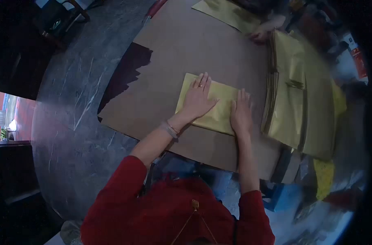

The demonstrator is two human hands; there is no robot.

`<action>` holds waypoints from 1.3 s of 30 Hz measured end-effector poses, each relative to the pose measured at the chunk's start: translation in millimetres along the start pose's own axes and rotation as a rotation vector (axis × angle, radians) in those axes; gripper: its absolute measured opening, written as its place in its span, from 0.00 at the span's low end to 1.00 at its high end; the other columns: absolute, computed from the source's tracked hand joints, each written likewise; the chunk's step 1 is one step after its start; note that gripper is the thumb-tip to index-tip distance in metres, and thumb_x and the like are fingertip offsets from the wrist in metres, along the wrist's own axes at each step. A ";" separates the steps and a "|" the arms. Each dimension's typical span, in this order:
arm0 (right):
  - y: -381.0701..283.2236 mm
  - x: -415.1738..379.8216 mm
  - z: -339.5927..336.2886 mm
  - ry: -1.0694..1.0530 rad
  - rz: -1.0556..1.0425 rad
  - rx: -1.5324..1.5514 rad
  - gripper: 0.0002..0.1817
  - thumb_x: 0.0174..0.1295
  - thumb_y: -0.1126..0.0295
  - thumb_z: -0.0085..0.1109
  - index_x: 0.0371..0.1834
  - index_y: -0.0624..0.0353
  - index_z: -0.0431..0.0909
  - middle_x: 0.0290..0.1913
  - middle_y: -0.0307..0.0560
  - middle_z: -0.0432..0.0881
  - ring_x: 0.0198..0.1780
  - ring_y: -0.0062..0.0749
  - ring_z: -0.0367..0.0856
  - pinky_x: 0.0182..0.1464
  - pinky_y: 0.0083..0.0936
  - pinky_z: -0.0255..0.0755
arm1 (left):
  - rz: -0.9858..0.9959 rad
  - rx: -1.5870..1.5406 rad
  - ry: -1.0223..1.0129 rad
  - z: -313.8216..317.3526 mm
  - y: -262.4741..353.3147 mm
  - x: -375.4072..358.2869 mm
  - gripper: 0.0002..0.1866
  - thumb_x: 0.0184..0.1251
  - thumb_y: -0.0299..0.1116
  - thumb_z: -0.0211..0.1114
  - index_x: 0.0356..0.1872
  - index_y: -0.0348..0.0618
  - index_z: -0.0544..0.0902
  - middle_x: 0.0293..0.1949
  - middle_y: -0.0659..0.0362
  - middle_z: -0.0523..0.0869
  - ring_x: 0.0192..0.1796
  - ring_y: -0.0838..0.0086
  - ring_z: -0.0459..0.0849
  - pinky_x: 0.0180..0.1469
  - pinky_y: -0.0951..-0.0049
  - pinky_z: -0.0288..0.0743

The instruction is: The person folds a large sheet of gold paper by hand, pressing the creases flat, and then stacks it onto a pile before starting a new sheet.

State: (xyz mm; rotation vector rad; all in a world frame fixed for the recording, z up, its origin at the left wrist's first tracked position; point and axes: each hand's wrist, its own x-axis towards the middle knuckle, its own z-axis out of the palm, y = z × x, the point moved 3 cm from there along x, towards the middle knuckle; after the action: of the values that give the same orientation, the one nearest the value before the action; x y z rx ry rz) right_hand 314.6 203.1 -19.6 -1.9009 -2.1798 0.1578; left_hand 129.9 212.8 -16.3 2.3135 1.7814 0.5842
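Note:
A folded sheet of gold paper lies on the brown cardboard-topped table in front of me. My left hand rests flat across its left part, with the fingers stretched out and pointing away from me. Along the right edge of the sheet lies my right hand, its fingers extended and the thumb raised beside them. Neither hand grips anything. Between the two hands the gold surface shows smooth, and its near edge runs at a slant.
A thick stack of gold paper stands at the table's right side. At the far edge, another person's hand touches a gold sheet. The cardboard surface has a torn dark patch at left. Grey marble floor lies beyond.

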 end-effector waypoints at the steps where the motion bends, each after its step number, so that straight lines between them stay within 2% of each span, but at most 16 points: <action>1: -0.7 -0.9 -0.9 0.003 0.007 -0.025 0.28 0.72 0.58 0.34 0.72 0.60 0.52 0.75 0.48 0.49 0.76 0.39 0.44 0.74 0.44 0.39 | -0.040 -0.008 0.006 2.0 -2.3 -0.4 0.42 0.66 0.59 0.49 0.69 0.32 0.55 0.72 0.46 0.55 0.75 0.58 0.49 0.73 0.59 0.45; 7: 1.1 -0.1 1.2 0.024 0.042 -0.179 0.30 0.72 0.53 0.30 0.72 0.59 0.52 0.75 0.47 0.50 0.76 0.36 0.46 0.74 0.48 0.37 | -0.124 0.034 0.151 0.7 -10.0 -6.2 0.42 0.64 0.56 0.53 0.67 0.29 0.57 0.70 0.42 0.58 0.73 0.54 0.53 0.72 0.56 0.47; 13: 3.1 -4.1 6.2 0.048 0.042 -0.188 0.31 0.72 0.53 0.32 0.71 0.60 0.53 0.75 0.47 0.50 0.75 0.36 0.47 0.74 0.50 0.36 | -0.157 0.065 0.179 -1.6 -10.0 -7.7 0.44 0.65 0.58 0.50 0.68 0.27 0.55 0.71 0.41 0.53 0.74 0.53 0.48 0.74 0.56 0.42; 16: -3.6 0.2 -5.3 0.029 0.073 -0.132 0.31 0.71 0.54 0.32 0.72 0.61 0.52 0.75 0.48 0.50 0.76 0.36 0.46 0.74 0.50 0.36 | -0.182 0.066 0.122 -2.8 -8.4 -8.6 0.43 0.65 0.57 0.51 0.68 0.27 0.55 0.71 0.42 0.53 0.75 0.55 0.47 0.74 0.58 0.41; 18: -4.7 0.9 0.9 -0.045 0.085 -0.268 0.31 0.71 0.55 0.32 0.72 0.62 0.51 0.75 0.49 0.49 0.76 0.38 0.45 0.74 0.49 0.35 | -0.184 0.071 0.111 2.8 -11.1 -8.4 0.42 0.65 0.57 0.51 0.69 0.31 0.56 0.71 0.41 0.52 0.75 0.54 0.46 0.74 0.56 0.41; 19: -10.5 4.0 -0.4 -0.057 0.113 -0.275 0.29 0.69 0.59 0.36 0.71 0.61 0.52 0.74 0.50 0.51 0.76 0.41 0.46 0.74 0.48 0.39 | -0.157 0.066 0.097 -1.6 -8.5 -9.0 0.39 0.66 0.56 0.50 0.70 0.40 0.57 0.71 0.40 0.51 0.75 0.52 0.45 0.73 0.54 0.41; 21: -27.3 7.5 -0.5 -0.032 0.051 -0.251 0.29 0.69 0.60 0.36 0.71 0.61 0.52 0.74 0.50 0.51 0.76 0.41 0.46 0.73 0.48 0.39 | -0.128 0.092 0.131 -3.6 -5.6 -10.6 0.35 0.67 0.55 0.50 0.71 0.48 0.59 0.71 0.39 0.51 0.75 0.50 0.46 0.73 0.52 0.40; 23: -41.5 14.9 7.7 0.012 -0.081 -0.085 0.28 0.70 0.61 0.35 0.72 0.58 0.53 0.74 0.48 0.51 0.75 0.41 0.46 0.73 0.49 0.40 | -0.141 0.087 0.104 -5.7 -5.7 -8.1 0.34 0.67 0.54 0.50 0.70 0.50 0.61 0.71 0.40 0.51 0.74 0.50 0.46 0.73 0.51 0.41; 24: -43.5 18.0 16.2 0.015 -0.080 -0.084 0.28 0.70 0.61 0.35 0.72 0.58 0.53 0.74 0.48 0.51 0.75 0.41 0.46 0.73 0.49 0.40 | -0.129 0.126 0.102 -6.5 -5.4 -8.0 0.32 0.68 0.53 0.49 0.70 0.50 0.61 0.71 0.41 0.53 0.74 0.49 0.48 0.72 0.51 0.42; 25: -56.6 19.7 18.3 -0.001 -0.170 -0.060 0.27 0.70 0.61 0.35 0.72 0.57 0.54 0.74 0.46 0.51 0.75 0.40 0.46 0.73 0.49 0.41 | -0.119 0.164 0.096 -5.3 -5.5 -9.6 0.31 0.69 0.52 0.48 0.70 0.51 0.61 0.71 0.41 0.55 0.73 0.48 0.50 0.72 0.51 0.43; 27: -65.4 23.7 23.9 -0.006 -0.278 0.036 0.27 0.70 0.59 0.35 0.71 0.53 0.56 0.75 0.41 0.52 0.75 0.38 0.47 0.73 0.47 0.42 | -0.095 0.165 0.137 -3.8 -8.0 -9.2 0.30 0.68 0.49 0.50 0.68 0.50 0.64 0.69 0.42 0.59 0.72 0.49 0.53 0.71 0.51 0.46; 30: -60.1 19.8 15.8 0.013 -0.261 0.037 0.27 0.70 0.58 0.36 0.71 0.54 0.57 0.74 0.42 0.52 0.75 0.38 0.48 0.73 0.45 0.43 | -0.107 0.163 0.166 -4.2 -6.7 -10.3 0.28 0.68 0.47 0.49 0.67 0.49 0.66 0.69 0.43 0.60 0.71 0.50 0.55 0.71 0.51 0.48; 32: -50.3 15.7 12.6 0.010 -0.219 0.070 0.27 0.70 0.58 0.37 0.70 0.55 0.57 0.74 0.43 0.53 0.75 0.39 0.49 0.73 0.43 0.44 | -0.095 0.171 0.186 -0.9 -9.1 -10.3 0.29 0.69 0.48 0.47 0.68 0.47 0.65 0.69 0.44 0.60 0.72 0.50 0.55 0.71 0.52 0.47; 33: -42.3 14.6 15.7 0.036 -0.184 0.048 0.27 0.70 0.57 0.36 0.71 0.54 0.56 0.74 0.44 0.53 0.75 0.38 0.50 0.73 0.43 0.44 | -0.111 0.118 0.186 1.3 -9.2 -9.1 0.31 0.65 0.47 0.51 0.67 0.43 0.65 0.70 0.43 0.57 0.73 0.50 0.52 0.72 0.52 0.45; 36: -23.9 9.7 7.8 0.063 -0.110 0.046 0.29 0.70 0.55 0.36 0.72 0.54 0.55 0.74 0.45 0.52 0.75 0.37 0.49 0.74 0.41 0.43 | -0.127 0.101 0.188 -0.6 -8.7 -8.8 0.32 0.65 0.47 0.52 0.67 0.41 0.65 0.70 0.43 0.58 0.72 0.51 0.53 0.72 0.51 0.46; 39: -7.3 7.4 5.6 0.063 -0.022 0.014 0.31 0.70 0.55 0.38 0.72 0.61 0.52 0.74 0.49 0.51 0.75 0.39 0.48 0.74 0.42 0.42 | -0.115 0.131 0.174 -2.4 -8.2 -8.6 0.32 0.65 0.48 0.51 0.67 0.40 0.64 0.69 0.44 0.59 0.72 0.51 0.53 0.71 0.52 0.47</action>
State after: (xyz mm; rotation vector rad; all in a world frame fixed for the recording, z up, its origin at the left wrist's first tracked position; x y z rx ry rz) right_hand 305.3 209.8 -22.4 -1.8483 -2.1519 0.1074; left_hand 119.8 206.5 -18.8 2.2843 2.0741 0.6876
